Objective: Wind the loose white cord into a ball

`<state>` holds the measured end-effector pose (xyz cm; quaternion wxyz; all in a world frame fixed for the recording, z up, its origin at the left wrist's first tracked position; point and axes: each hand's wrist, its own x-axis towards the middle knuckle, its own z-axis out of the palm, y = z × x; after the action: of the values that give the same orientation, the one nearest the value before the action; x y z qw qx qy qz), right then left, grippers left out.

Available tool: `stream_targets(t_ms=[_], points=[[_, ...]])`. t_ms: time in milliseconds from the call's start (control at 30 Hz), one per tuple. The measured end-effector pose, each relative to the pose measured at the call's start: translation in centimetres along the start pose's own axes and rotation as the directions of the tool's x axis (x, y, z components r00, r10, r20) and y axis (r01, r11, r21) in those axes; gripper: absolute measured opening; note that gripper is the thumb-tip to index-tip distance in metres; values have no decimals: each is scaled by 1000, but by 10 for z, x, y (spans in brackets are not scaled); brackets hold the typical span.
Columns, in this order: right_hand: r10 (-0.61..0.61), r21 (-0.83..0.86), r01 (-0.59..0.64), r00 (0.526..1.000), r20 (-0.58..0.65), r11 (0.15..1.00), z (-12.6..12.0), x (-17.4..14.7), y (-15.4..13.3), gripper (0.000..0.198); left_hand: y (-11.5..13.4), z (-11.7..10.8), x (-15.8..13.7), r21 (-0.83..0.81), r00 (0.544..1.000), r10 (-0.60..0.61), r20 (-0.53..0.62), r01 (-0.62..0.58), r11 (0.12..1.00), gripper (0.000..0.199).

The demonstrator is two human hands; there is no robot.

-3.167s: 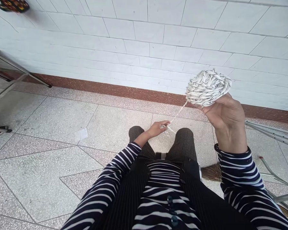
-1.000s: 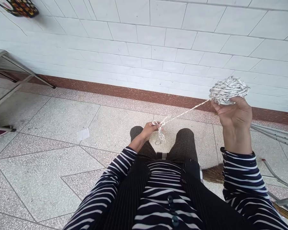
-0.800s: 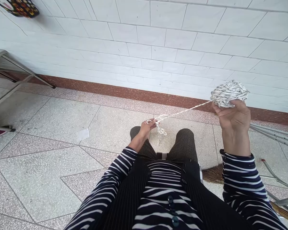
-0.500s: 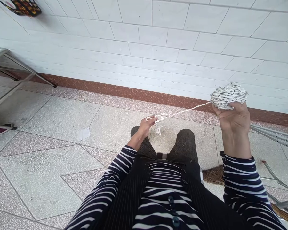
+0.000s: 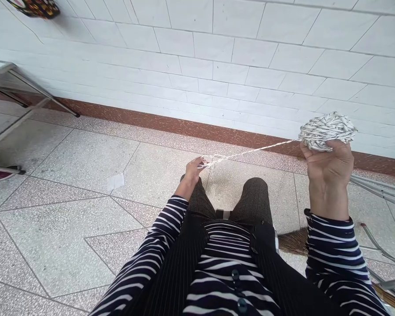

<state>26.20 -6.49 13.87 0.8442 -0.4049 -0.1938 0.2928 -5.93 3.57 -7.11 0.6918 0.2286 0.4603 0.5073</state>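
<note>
- The left hand (image 5: 191, 172) is now more to the left than it is half a second ago, and the right hand (image 5: 331, 171) is a little more to the right, so the gap between them is wider.
- Because of this, the thin white twisted strand of cord (image 5: 263, 148) is longer in view; it goes almost straight, slightly upward, from one hand to the other.
- The small white loose loops of cord (image 5: 212, 163), which hang in a bunch under the left fingers one second ago, are now drawn out more sideways; only a faint part hangs down, and it is too blurred to count the loops.
- The left hand pinches the end of these loops between thumb and fingers, near the person's dark grey trousers (image 5: 199, 197).
- The right hand is curled around the lower side of the big round ball of white cord with dark flecks (image 5: 327, 131), thumb at the front and fingertips at the left side. The ball is lifted up, in front of the white tiled wall (image 5: 197, 87).
- In my judgement, this spreading helps to loosen the loops, but they do not look fully separated yet, and a hard pull could perhaps tighten them.
</note>
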Motion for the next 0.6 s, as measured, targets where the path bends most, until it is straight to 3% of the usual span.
stream_targets(t_ms=[133, 233, 333, 467, 533, 600], points=[[-54, -4, 54, 998, -39, 999, -5, 3, 0, 32, 5, -19, 8, -43, 994, -21, -107, 17, 999, 18], [-52, -47, 53, 999, 5, 998, -5, 2, 1, 34, 7, -27, 8, -80, 988, -74, -136, 63, 995, 15], [-73, -69, 76, 996, 47, 995, -4, 1, 4, 39, 8, -17, 0, -100, 996, -83, -25, 80, 992, 18], [-49, -93, 52, 998, 36, 994, 1, -1, 9, 40, 9, 11, -13, -100, 979, -57, 196, 78, 992, 24], [-26, -99, 33, 997, 74, 995, 3, -3, 10, 40, 9, 21, -15, -115, 972, -12, 236, 40, 993, 24], [-30, -100, 41, 993, 112, 994, 2, -3, 10, 41, 8, 23, -13, -116, 978, 23, 206, 1, 993, 22]])
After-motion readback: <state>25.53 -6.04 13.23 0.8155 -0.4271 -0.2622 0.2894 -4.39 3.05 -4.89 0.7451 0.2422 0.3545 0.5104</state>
